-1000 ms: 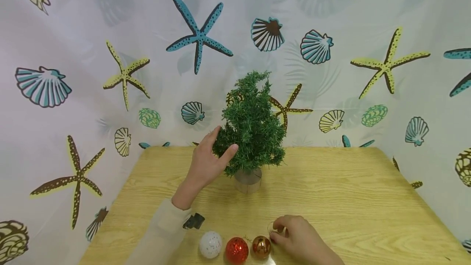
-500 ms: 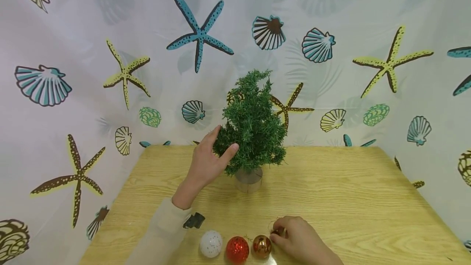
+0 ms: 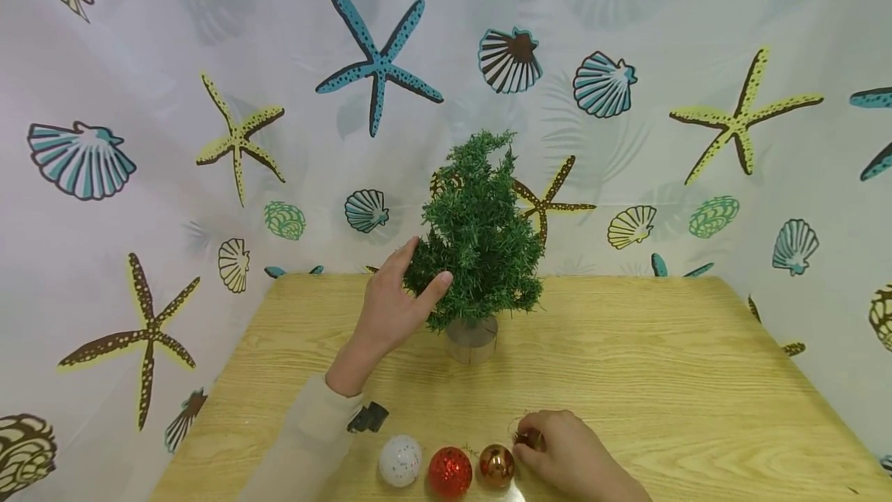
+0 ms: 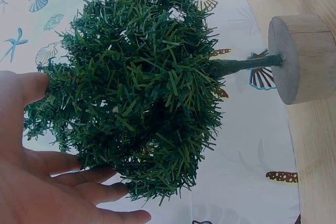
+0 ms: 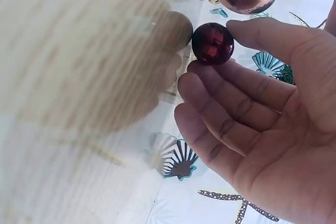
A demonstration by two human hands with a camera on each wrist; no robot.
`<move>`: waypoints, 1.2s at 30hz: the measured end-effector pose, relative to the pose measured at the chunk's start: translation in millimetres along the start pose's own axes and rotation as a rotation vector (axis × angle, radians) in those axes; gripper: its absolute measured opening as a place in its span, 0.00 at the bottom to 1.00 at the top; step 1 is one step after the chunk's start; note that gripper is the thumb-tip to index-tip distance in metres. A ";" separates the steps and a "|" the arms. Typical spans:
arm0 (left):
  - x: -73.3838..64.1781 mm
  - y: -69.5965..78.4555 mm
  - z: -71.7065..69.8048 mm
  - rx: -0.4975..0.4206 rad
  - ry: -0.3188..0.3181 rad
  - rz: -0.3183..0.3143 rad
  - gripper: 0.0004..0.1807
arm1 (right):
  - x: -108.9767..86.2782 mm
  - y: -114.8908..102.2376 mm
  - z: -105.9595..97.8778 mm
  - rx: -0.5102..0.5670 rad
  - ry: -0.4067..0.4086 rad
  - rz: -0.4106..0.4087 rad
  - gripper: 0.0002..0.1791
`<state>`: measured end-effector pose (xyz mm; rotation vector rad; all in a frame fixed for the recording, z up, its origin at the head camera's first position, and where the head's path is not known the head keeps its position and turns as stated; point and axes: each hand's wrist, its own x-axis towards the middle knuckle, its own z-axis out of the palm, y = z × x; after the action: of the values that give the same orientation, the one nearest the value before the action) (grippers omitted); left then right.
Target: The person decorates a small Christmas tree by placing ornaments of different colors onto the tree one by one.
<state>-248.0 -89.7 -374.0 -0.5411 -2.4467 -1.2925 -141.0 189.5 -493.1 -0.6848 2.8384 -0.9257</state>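
Note:
A small green artificial Christmas tree [image 3: 481, 231] stands upright on its round wooden base [image 3: 471, 341]. My left hand [image 3: 392, 307] is at the tree's left side, thumb and fingers spread, fingertips right at the branches [image 4: 136, 82]. Low at the front, my right hand [image 3: 574, 452] pinches a small, shiny dark red bauble [image 5: 212, 44] between thumb and fingertips, close over the table. In the head view the fingers partly hide this bauble, and a thin loop shows beside it. Just left of that hand sits a shiny copper-coloured bauble [image 3: 496, 465].
A glittery red bauble [image 3: 450, 473] and a white speckled bauble [image 3: 400, 461] lie in a row with the copper one near the front of the wooden table [image 3: 648, 378]. Behind hangs a curtain [image 3: 279, 37] printed with shells and starfish. A dark strap piece [image 3: 368, 417] is at my left sleeve.
More of the small dark red bauble shows between my right thumb and fingers than before. My left hand keeps its place at the tree, and the view has shifted very slightly.

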 end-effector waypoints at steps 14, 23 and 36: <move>-0.8 0.9 -2.6 0.004 0.005 0.009 0.44 | 2.9 -10.8 -8.2 -0.049 0.137 0.006 0.03; -0.7 1.3 -2.8 0.003 -0.003 0.007 0.44 | 7.6 -17.2 -11.7 -0.068 0.356 -0.112 0.08; -0.8 0.7 -2.5 0.003 -0.017 -0.004 0.44 | 18.6 -26.9 -25.0 -0.120 0.552 -0.266 0.13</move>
<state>-246.6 -91.6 -372.5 -0.5492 -2.4645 -1.2905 -152.5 175.6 -456.1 -0.9705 3.3632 -1.1400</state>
